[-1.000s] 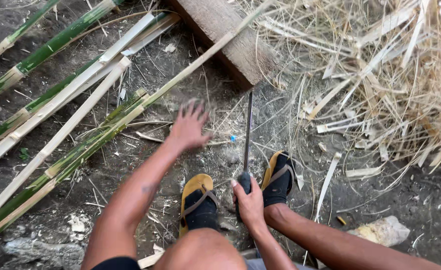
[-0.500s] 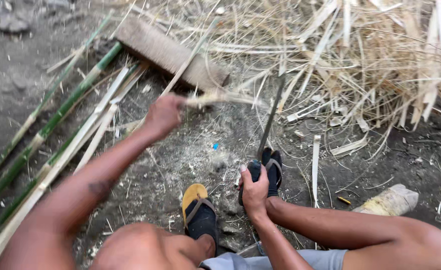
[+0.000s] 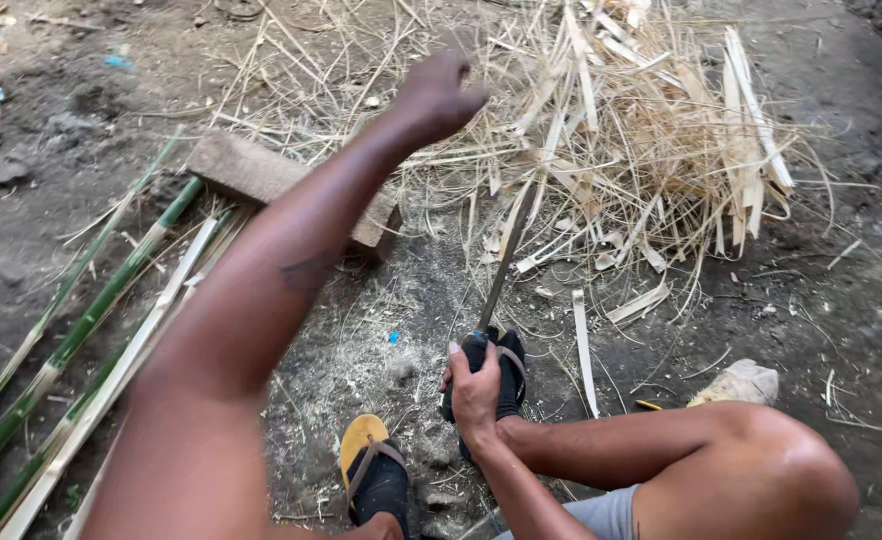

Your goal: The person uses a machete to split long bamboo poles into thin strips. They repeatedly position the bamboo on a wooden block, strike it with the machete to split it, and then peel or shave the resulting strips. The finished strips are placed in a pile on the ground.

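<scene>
Bamboo shavings (image 3: 651, 130) are piling behind the long blade (image 3: 506, 255) as the right hand (image 3: 474, 385) is clamping its handle beside the sandalled foot (image 3: 376, 475), while the left hand (image 3: 436, 95), having let go of the strip, is swinging up empty, fingers curled, above the wooden block (image 3: 261, 175).

The left hand (image 3: 439, 95) is blurred, fingers curled out of sight, so whether it holds anything cannot be told. The right hand (image 3: 473, 385) covers the knife (image 3: 506, 250) handle, and the blade's far end is lost among the shavings (image 3: 651, 130). The bamboo poles (image 3: 81, 330) run off the left and bottom edges, and the left arm hides part of the wood block (image 3: 251, 170).
</scene>
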